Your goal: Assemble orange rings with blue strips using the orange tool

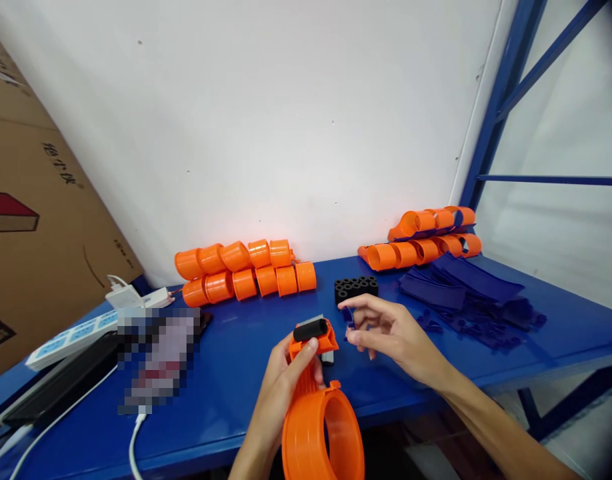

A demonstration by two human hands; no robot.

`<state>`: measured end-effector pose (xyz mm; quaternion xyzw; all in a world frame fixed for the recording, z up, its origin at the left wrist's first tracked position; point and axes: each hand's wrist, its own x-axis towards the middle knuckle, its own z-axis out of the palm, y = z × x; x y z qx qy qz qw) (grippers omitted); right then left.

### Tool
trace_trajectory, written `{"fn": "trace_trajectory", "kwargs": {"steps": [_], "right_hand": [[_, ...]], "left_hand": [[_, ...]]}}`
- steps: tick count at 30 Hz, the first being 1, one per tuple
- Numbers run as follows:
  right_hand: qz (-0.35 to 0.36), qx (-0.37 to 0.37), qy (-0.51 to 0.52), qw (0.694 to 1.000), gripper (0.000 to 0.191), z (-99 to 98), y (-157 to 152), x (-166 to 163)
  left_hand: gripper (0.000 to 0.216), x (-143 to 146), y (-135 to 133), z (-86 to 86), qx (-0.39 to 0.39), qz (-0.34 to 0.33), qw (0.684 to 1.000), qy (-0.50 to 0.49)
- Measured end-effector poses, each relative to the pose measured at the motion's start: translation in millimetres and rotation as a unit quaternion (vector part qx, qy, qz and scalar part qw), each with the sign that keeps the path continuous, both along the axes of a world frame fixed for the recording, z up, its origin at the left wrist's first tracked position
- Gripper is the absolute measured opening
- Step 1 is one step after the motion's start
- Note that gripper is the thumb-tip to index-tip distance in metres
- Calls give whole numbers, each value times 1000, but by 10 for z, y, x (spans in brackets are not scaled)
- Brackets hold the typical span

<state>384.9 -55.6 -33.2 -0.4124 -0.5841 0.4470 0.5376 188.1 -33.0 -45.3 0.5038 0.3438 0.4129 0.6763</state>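
Observation:
My left hand [281, 387] grips an orange plastic tape dispenser [321, 413] by its handle, the big ring toward me and a black roller [311, 329] at its far end. My right hand [386, 333] hovers just right of the roller and pinches a small dark blue plastic piece [349, 318] between thumb and fingers. Both hands are above the blue table [246, 340].
Stacked orange parts [246, 270] lie by the wall at centre, more orange parts [426, 237] at the right. A block of black rollers [356, 288] stands behind my right hand. Dark blue parts [466, 293] are spread at right. A power strip [81, 330], cables and cardboard boxes [31, 220] are at left.

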Motion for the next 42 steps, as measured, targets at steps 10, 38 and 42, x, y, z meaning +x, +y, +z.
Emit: {"fn": "trace_trajectory", "kwargs": {"steps": [10, 38, 42], "right_hand": [[44, -110, 66, 991, 48, -14, -2, -179], [105, -102, 33, 989, 41, 165, -277, 95], [33, -77, 65, 994, 41, 150, -370, -2]], "left_hand": [[43, 13, -6, -47, 57, 43, 997, 37], [15, 308, -501, 228, 306, 234, 893, 234], [21, 368, -543, 192, 288, 257, 893, 230]]}}
